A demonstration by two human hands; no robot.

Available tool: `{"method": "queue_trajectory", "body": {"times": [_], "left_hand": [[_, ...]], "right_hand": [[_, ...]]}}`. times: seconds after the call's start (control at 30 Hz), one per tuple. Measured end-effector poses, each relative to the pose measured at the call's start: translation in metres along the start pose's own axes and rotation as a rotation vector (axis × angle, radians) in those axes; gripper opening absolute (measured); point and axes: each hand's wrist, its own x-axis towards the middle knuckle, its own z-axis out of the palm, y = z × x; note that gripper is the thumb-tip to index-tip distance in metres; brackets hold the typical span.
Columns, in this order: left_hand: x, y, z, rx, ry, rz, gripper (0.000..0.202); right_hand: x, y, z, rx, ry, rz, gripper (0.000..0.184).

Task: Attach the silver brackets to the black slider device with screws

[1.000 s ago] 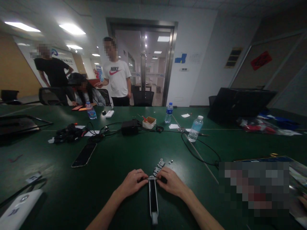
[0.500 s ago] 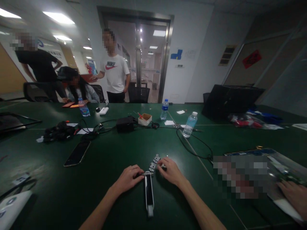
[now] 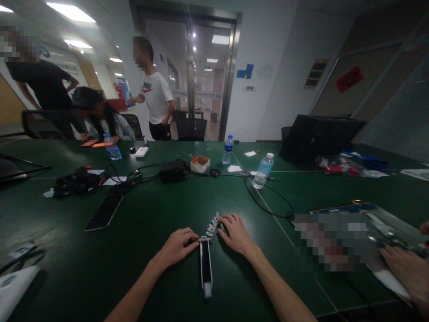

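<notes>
On the green table, a long narrow device with a white frame and dark middle points toward me. Across its far end lies a thin metallic bar; my left hand is closed with thumb and finger pinched at the bar's left end. Just beyond sits a grey metal segmented piece with small holes, slanting up to the right. My right hand curls over that piece's right side, fingertips and thumb at its edge. Its fingers partly hide the contact.
A dark phone lies to the left. Bottles, a small box, a black adapter and cables stand farther back. At right, another person's hand rests by an opened panel with circuit boards.
The whole view has shifted slightly, so things appear a little more to the left and higher. My hands stay at the device and metal piece with nearly the same grip.
</notes>
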Motion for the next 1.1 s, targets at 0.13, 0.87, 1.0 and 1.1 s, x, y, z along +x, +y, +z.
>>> {"method": "queue_trajectory", "body": {"times": [0.13, 0.87, 1.0, 1.1], "left_hand": [[0.000, 0.001, 0.000, 0.002, -0.007, -0.005, 0.019], [0.000, 0.002, -0.002, 0.012, -0.041, -0.028, 0.025], [0.001, 0.004, -0.003, 0.017, -0.022, -0.016, 0.022], [0.001, 0.005, -0.003, 0.018, -0.016, -0.017, 0.022]], "right_hand": [[0.002, 0.006, 0.000, -0.029, 0.017, 0.037, 0.019], [-0.002, 0.044, -0.010, -0.137, 0.168, 0.226, 0.016], [-0.001, 0.032, -0.014, -0.018, 0.011, 0.041, 0.016], [0.000, 0.028, -0.013, 0.025, -0.069, -0.033, 0.012]]}}
